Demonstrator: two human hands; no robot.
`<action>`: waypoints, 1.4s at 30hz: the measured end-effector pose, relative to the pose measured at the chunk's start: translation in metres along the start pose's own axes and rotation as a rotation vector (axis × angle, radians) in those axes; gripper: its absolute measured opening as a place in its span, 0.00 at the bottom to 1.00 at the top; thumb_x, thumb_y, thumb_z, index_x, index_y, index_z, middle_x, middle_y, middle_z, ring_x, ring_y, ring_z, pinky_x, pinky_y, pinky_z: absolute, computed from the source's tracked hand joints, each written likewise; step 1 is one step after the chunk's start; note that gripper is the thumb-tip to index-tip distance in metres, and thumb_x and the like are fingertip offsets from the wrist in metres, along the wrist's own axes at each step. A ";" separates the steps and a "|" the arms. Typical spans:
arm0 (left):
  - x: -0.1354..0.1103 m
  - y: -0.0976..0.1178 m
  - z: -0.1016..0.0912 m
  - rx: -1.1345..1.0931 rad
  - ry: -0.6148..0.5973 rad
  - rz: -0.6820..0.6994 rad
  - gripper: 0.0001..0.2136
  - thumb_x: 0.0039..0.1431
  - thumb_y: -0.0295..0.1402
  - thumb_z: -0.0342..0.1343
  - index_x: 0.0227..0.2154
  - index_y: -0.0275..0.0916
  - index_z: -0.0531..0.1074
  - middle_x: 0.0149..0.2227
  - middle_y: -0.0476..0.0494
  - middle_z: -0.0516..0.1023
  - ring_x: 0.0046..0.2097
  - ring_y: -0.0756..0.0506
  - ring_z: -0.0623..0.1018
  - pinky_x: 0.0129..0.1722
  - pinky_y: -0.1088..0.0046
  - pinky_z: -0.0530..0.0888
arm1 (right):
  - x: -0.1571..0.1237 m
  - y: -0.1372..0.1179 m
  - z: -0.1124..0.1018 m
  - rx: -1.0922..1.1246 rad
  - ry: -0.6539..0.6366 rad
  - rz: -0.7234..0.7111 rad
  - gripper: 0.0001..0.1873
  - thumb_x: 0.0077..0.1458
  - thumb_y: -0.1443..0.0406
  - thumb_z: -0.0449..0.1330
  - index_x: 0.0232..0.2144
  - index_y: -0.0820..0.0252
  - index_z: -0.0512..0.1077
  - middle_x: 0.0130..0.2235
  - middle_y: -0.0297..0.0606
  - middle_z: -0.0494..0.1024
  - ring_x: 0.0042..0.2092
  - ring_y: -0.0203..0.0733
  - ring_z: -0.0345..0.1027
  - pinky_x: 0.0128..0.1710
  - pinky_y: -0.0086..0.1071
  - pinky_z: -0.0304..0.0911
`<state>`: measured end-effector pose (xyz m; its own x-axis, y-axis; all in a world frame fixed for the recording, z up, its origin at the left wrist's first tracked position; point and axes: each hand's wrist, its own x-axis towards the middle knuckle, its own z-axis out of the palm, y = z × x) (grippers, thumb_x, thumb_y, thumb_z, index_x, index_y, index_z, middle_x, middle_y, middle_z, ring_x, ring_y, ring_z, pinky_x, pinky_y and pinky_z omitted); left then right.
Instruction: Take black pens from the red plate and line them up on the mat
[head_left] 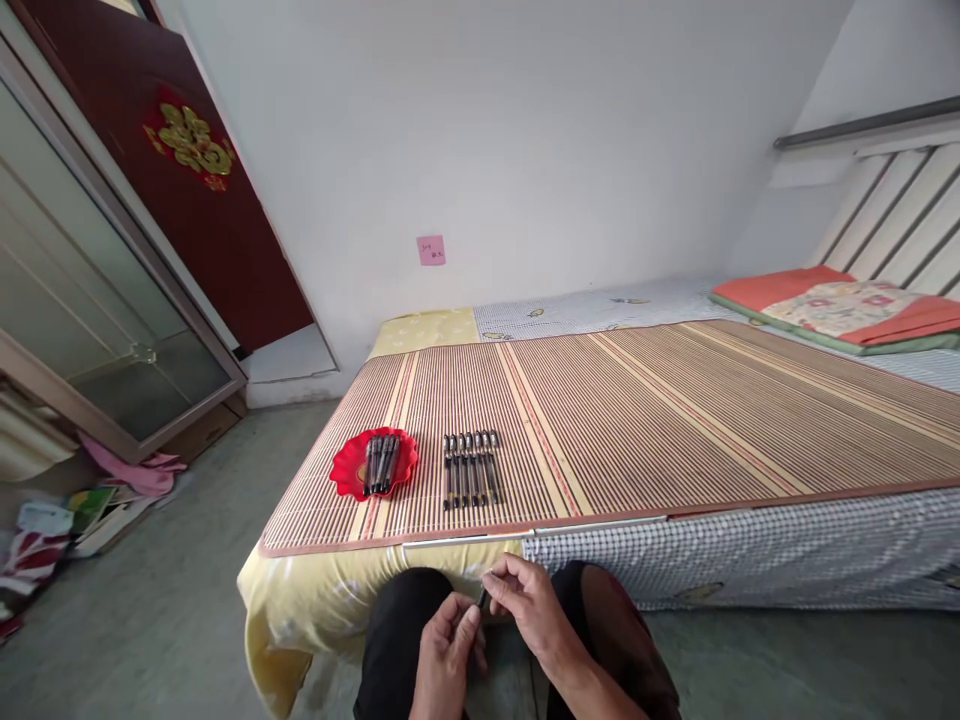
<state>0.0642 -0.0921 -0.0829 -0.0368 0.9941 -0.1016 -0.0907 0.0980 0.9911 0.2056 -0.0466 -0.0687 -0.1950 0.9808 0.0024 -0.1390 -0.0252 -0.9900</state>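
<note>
Above my lap, in front of the bed edge, my left hand [450, 640] pinches a thin dark pen piece [482, 598]. The fingers of my right hand [521, 605] close on its upper end; most of the piece is hidden by the fingers. On the mat ahead lie several pen caps [470, 441] with silver clips, in a row. Just below them is a matching row of several dark pen barrels [471, 481]. To their left, a red scalloped plate [343, 470] holds several dark pens [381, 463] side by side.
A striped bamboo mat [637, 420] covers the bed, over yellow and checked cloth. Folded orange bedding [795, 290] lies at the far right. A pink note [430, 250] is on the wall. At left stand a glass door [97, 270] and clothes on the floor.
</note>
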 end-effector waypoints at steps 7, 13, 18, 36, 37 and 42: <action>-0.004 0.004 0.007 -0.093 -0.141 -0.114 0.26 0.49 0.60 0.65 0.27 0.39 0.67 0.18 0.57 0.64 0.17 0.56 0.57 0.16 0.80 0.56 | -0.008 0.000 -0.006 0.027 -0.031 0.035 0.25 0.49 0.44 0.67 0.24 0.59 0.70 0.21 0.30 0.69 0.23 0.36 0.65 0.26 0.30 0.59; -0.008 0.003 0.008 -0.109 -0.152 -0.137 0.27 0.47 0.60 0.66 0.25 0.40 0.65 0.18 0.56 0.67 0.15 0.57 0.58 0.14 0.81 0.53 | -0.014 -0.003 -0.008 0.051 -0.033 0.069 0.26 0.45 0.44 0.69 0.22 0.59 0.71 0.20 0.29 0.69 0.23 0.35 0.64 0.26 0.29 0.58; -0.012 0.013 0.008 -0.247 -0.252 -0.238 0.24 0.54 0.56 0.64 0.30 0.36 0.71 0.21 0.51 0.71 0.18 0.55 0.63 0.17 0.80 0.58 | -0.017 -0.008 -0.010 0.107 -0.072 0.106 0.25 0.46 0.44 0.69 0.24 0.60 0.74 0.20 0.30 0.70 0.24 0.36 0.64 0.27 0.30 0.57; -0.013 0.030 -0.001 -0.263 -0.233 -0.300 0.22 0.48 0.50 0.71 0.27 0.37 0.69 0.21 0.54 0.70 0.16 0.58 0.61 0.14 0.81 0.52 | -0.020 -0.015 -0.011 0.113 -0.115 0.103 0.21 0.52 0.47 0.67 0.33 0.60 0.80 0.27 0.34 0.76 0.27 0.35 0.65 0.29 0.29 0.59; -0.014 0.031 0.000 -0.281 -0.256 -0.325 0.22 0.50 0.50 0.69 0.28 0.36 0.71 0.22 0.52 0.71 0.16 0.57 0.63 0.15 0.81 0.54 | -0.020 -0.016 -0.011 0.142 -0.125 0.109 0.21 0.52 0.48 0.68 0.33 0.60 0.80 0.28 0.34 0.76 0.28 0.34 0.66 0.29 0.28 0.59; -0.016 0.031 0.001 -0.328 -0.276 -0.307 0.21 0.53 0.50 0.67 0.33 0.35 0.73 0.23 0.51 0.72 0.18 0.56 0.65 0.16 0.81 0.57 | -0.021 -0.021 -0.011 0.202 -0.161 0.129 0.22 0.52 0.47 0.68 0.34 0.60 0.79 0.29 0.34 0.76 0.28 0.34 0.66 0.29 0.28 0.59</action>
<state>0.0634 -0.1049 -0.0500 0.3003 0.9012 -0.3125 -0.3644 0.4112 0.8356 0.2232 -0.0649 -0.0497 -0.3729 0.9241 -0.0831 -0.2904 -0.2013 -0.9355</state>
